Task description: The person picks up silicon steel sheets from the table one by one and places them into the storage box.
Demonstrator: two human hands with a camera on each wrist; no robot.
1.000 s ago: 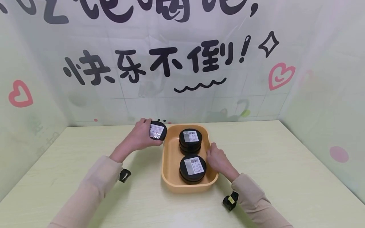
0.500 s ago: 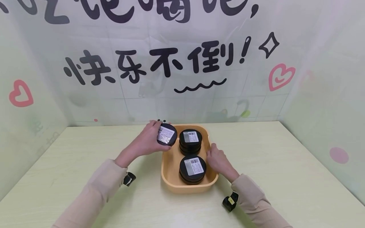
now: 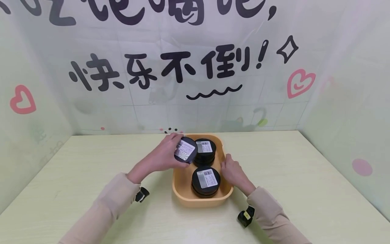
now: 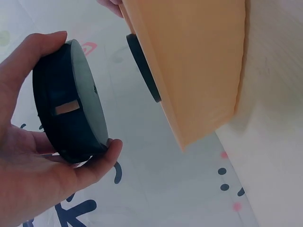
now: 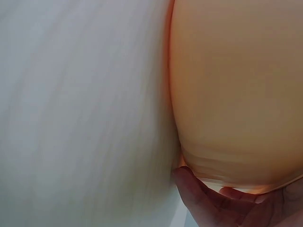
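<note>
My left hand (image 3: 164,155) grips a round black tin (image 3: 186,150) with a white and silver label facing up. The tin is tilted above the left part of an orange tray (image 3: 181,189). In the left wrist view, thumb and fingers hold opposite edges of the tin (image 4: 54,94), apart from the tray (image 4: 203,61). Inside the tray stand a back stack of black tins (image 3: 206,148), partly covered by the held one, and a front stack (image 3: 206,181). My right hand (image 3: 234,172) holds the tray's right rim; the right wrist view shows its fingers (image 5: 196,194) against the tray wall.
The tray stands on a pale wooden table (image 3: 91,162), near its back edge. Behind rises a white printed wall sheet (image 3: 170,112) with black lettering and hearts. A black wrist device (image 3: 245,217) sits below the right cuff, another (image 3: 141,195) by the left cuff.
My left hand has carried the black tin rightward and slightly toward me, from beside the tray's left rim to over the tray. The right hand and tray keep their place.
</note>
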